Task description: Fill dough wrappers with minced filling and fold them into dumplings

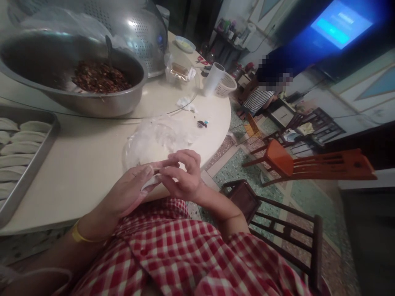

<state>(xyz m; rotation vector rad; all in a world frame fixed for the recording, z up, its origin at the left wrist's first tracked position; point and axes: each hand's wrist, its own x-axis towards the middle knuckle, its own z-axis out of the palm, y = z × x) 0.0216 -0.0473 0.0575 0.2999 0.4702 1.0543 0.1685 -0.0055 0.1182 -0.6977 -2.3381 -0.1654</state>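
Note:
My left hand and my right hand meet at the near edge of the round table, above my red checked lap. Both pinch a thin white dumpling wrapper between their fingers; most of it is hidden by the fingers. Just behind my hands lies a clear plastic bag with a stack of wrappers. A large steel bowl holds dark minced filling with a spoon handle standing in it. At far left a metal tray carries several folded dumplings.
A perforated steel colander stands behind the bowl. A white cup, a small basket and a packet sit at the far table edge. Wooden chairs stand to the right. A person in a striped top sits beyond.

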